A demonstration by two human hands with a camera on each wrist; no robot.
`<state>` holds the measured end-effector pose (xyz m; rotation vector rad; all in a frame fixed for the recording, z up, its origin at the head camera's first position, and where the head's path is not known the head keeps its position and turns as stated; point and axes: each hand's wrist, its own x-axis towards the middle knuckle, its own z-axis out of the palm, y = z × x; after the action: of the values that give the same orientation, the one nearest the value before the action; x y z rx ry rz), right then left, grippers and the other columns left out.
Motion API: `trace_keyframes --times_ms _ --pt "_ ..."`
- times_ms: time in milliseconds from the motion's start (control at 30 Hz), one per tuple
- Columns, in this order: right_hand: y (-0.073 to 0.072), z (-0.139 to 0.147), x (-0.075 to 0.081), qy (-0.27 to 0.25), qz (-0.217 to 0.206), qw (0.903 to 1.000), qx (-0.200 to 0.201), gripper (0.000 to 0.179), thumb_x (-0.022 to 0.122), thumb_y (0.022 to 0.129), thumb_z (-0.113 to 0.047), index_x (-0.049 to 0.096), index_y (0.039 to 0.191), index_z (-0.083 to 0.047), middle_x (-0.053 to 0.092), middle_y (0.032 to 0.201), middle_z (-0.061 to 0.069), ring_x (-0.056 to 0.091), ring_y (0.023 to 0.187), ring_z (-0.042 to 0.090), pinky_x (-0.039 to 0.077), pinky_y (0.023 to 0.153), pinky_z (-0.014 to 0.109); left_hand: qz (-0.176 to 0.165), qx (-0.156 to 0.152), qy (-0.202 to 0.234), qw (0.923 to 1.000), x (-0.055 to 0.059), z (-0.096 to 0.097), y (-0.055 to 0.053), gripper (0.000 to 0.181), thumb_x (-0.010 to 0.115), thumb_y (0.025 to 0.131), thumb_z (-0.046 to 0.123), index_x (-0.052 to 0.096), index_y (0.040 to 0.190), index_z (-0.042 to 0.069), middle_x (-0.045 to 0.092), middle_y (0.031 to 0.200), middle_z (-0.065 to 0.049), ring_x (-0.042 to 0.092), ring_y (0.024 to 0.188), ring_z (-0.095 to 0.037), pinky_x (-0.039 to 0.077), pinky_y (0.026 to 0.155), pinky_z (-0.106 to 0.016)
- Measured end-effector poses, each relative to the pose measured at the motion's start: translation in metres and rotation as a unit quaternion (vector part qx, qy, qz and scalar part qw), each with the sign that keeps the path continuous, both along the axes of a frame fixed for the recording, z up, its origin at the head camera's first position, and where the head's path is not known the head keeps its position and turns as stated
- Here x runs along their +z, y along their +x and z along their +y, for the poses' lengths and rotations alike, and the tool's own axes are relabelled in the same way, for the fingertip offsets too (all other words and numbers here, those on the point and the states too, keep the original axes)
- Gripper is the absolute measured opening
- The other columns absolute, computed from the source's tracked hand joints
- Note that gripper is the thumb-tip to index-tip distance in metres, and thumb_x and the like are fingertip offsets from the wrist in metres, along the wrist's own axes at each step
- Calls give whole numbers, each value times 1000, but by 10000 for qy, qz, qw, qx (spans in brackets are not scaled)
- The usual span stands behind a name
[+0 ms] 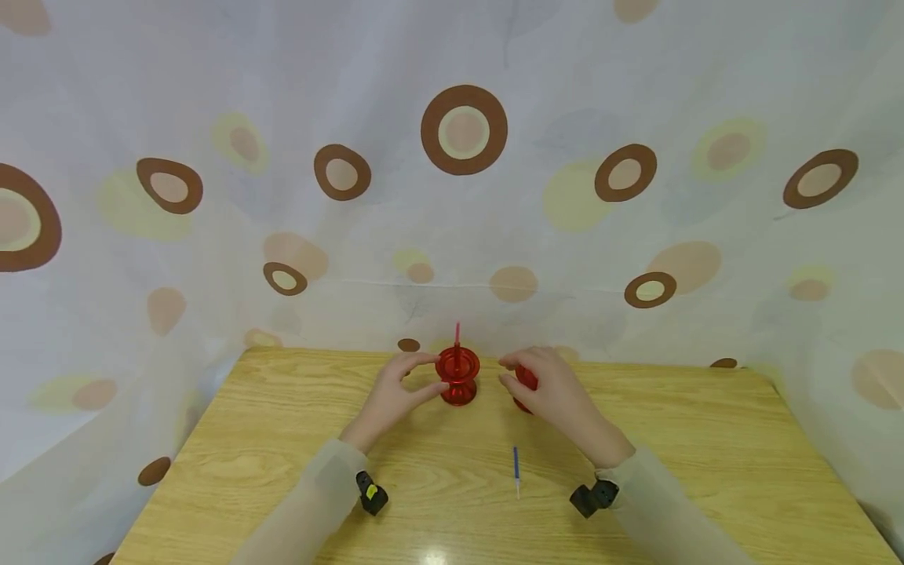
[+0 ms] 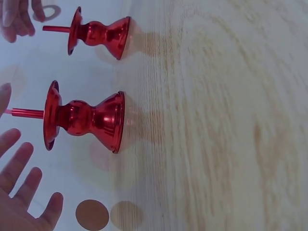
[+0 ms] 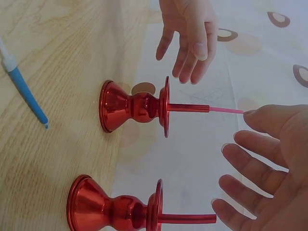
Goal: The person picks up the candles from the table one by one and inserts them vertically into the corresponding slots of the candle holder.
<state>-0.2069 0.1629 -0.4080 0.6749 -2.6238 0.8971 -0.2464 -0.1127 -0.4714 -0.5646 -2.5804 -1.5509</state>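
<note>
A shiny red candle holder [image 1: 459,391] stands upright on the table, with a thin pink candle [image 3: 226,110] in its tube. My left hand [image 1: 399,390] is beside it on the left, fingers and thumb apart and holding nothing. A second red candle holder [image 3: 113,211] stands upright to the right; its tube shows no candle. In the head view, my right hand [image 1: 558,390] partly covers that holder. The right wrist view shows the right hand's fingers [image 3: 262,156] spread, gripping nothing. A blue candle [image 1: 516,463] with a white end lies nearer me, between the forearms.
The wooden table [image 1: 282,463] reaches back to a white curtain [image 1: 395,227] patterned with brown and pale circles. Its folds also enclose the left and right sides. Each wrist carries a small black camera [image 1: 373,494].
</note>
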Motion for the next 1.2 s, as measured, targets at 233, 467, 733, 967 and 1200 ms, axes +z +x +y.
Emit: trace_keyframes --times_ms 233,467,733,967,1200 --pt "7 6 -3 40 -5 10000 -41 19 76 95 -12 77 113 -4 74 112 9 64 106 32 54 94 51 108 -75 38 9999 1 -3 8 49 86 88 28 71 132 12 68 135 -1 53 137 -28 44 112 -55" --pt "13 13 -7 -14 82 9999 80 18 78 93 -9 77 111 -5 74 108 7 65 103 28 56 90 47 61 -136 -49 9999 -2 -1 17 48 86 89 31 72 131 13 68 134 1 55 134 -27 45 111 -53" --pt "23 17 -7 -64 -83 9999 81 19 78 93 -9 78 111 -7 74 110 6 65 105 31 56 89 50 89 -298 -112 9995 -5 6 29 46 83 91 32 72 131 12 70 131 2 57 130 -26 43 112 -55" --pt "32 22 -6 -161 -137 9997 97 14 78 94 -10 78 108 -10 73 107 7 63 98 27 54 83 44 32 -399 -186 9990 -5 9 39 46 78 95 35 71 132 9 69 133 1 58 131 -26 42 113 -54" --pt "37 29 -8 -119 -293 9995 20 16 77 95 -13 77 111 -12 73 111 3 65 107 29 55 91 51 15 -404 -192 9990 -6 13 48 45 74 98 37 70 133 8 69 133 -3 58 131 -30 43 112 -58"
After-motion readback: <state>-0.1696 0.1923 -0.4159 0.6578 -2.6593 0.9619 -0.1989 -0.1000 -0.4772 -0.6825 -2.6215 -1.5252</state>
